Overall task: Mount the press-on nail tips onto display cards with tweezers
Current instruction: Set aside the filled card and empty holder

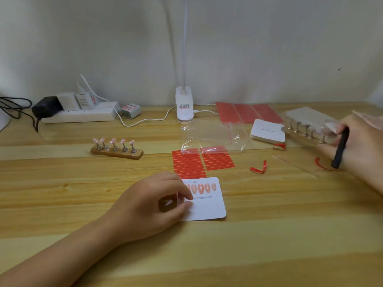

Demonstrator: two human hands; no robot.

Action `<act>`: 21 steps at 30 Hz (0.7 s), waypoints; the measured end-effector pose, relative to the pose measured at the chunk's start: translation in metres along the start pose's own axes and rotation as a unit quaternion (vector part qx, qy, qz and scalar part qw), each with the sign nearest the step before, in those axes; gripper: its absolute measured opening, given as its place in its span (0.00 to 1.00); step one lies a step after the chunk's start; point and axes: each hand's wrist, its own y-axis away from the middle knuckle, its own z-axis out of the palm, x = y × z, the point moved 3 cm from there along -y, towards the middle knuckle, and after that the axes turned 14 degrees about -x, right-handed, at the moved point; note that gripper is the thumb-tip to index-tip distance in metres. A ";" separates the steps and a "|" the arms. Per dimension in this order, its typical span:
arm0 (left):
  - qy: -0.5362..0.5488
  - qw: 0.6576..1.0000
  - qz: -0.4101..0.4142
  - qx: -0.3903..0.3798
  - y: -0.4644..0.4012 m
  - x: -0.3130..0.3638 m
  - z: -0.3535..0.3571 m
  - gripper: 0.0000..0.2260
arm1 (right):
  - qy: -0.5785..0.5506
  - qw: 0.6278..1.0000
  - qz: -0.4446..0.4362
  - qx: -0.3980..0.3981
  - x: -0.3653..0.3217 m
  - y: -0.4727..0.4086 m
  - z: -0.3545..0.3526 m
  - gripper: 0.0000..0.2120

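Note:
A white display card (209, 206) printed "Handmade Nail" lies on the wooden table with a row of pink nail tips (204, 187) stuck along its top. My left hand (153, 206) rests on the card's left edge, thumb and fingers pinching it. My right hand (360, 146) is at the far right, gripping black tweezers (339, 151) that point down, beside an empty nail stand (306, 131) in a clear bag. A wooden stand (117, 149) with several pink tips on metal pegs sits to the left.
Red adhesive strip sheets (203, 162) lie behind the card, larger red sheets (248, 112) further back. A stack of blank cards (267, 130), clear bags (213, 134), peeled red strips (259, 168), a clip lamp (184, 106) and a power strip (80, 114) with chargers stand along the wall.

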 end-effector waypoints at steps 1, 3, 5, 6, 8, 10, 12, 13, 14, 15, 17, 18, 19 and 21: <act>0.002 1.000 -0.001 0.000 0.000 0.000 0.000 0.08 | 0.019 1.000 0.020 0.003 -0.002 0.002 0.001 0.19; 0.005 1.000 -0.002 -0.002 0.000 0.000 -0.001 0.07 | 0.058 0.998 0.030 -0.015 -0.001 0.003 0.005 0.18; 0.005 1.000 -0.001 -0.006 -0.001 0.001 -0.002 0.07 | 0.069 0.995 0.048 -0.047 0.000 0.000 0.014 0.19; 0.008 1.000 -0.001 -0.007 -0.001 0.001 -0.003 0.07 | 0.071 0.994 0.050 -0.061 0.001 -0.003 0.018 0.20; 0.016 1.000 -0.005 -0.009 -0.004 -0.001 -0.007 0.08 | 0.088 0.991 0.058 -0.085 0.002 -0.006 0.024 0.22; 0.011 1.000 -0.018 -0.014 -0.008 -0.006 -0.011 0.10 | 0.107 0.986 0.075 -0.102 0.002 -0.006 0.026 0.22; 0.000 0.999 -0.036 -0.017 -0.013 -0.012 -0.016 0.13 | 0.122 0.983 0.083 -0.107 -0.003 -0.007 0.022 0.22; -0.001 0.999 -0.045 -0.022 -0.016 -0.015 -0.017 0.15 | 0.129 0.985 0.076 -0.091 -0.006 -0.008 0.017 0.22; -0.002 0.998 -0.053 -0.029 -0.019 -0.017 -0.017 0.17 | 0.134 0.987 0.055 -0.068 -0.011 -0.008 0.012 0.20; -0.006 0.997 -0.060 -0.037 -0.022 -0.019 -0.018 0.19 | 0.143 0.989 0.016 -0.037 -0.019 -0.008 0.006 0.18; -0.020 0.996 -0.067 -0.049 -0.027 -0.021 -0.016 0.23 | 0.112 0.989 -0.096 0.008 -0.045 -0.003 -0.002 0.11; -0.024 0.996 -0.067 -0.054 -0.030 -0.021 -0.013 0.24 | 0.035 0.990 -0.134 -0.003 -0.063 0.002 -0.004 0.15; -0.026 0.996 -0.066 -0.059 -0.032 -0.021 -0.011 0.24 | -0.070 0.986 -0.149 -0.033 -0.080 0.008 -0.002 0.21; -0.029 0.995 -0.067 -0.067 -0.034 -0.021 -0.004 0.23 | -0.230 0.952 -0.170 -0.110 -0.108 0.019 0.011 0.25</act>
